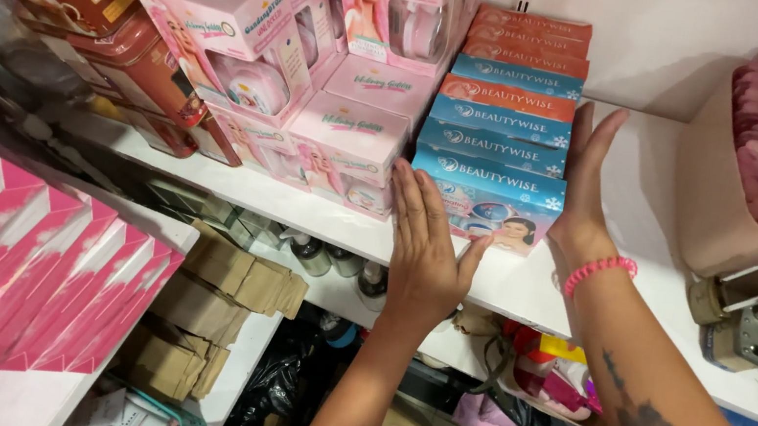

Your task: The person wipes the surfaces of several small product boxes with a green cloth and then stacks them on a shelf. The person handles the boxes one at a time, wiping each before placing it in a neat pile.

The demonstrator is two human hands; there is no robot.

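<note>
The left hand (425, 249) lies flat and open against the front of a stack of blue and orange cosmetic boxes (499, 131), while the right hand (588, 188), open too, presses its right side. The stack stands on a white shelf (646, 280), beside pink boxes (351, 130).

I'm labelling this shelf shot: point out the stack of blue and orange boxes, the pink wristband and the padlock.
stack of blue and orange boxes (492, 145), head view, front edges.
pink wristband (599, 271), head view, beaded band.
padlock (743, 336), head view, metal body.
</note>
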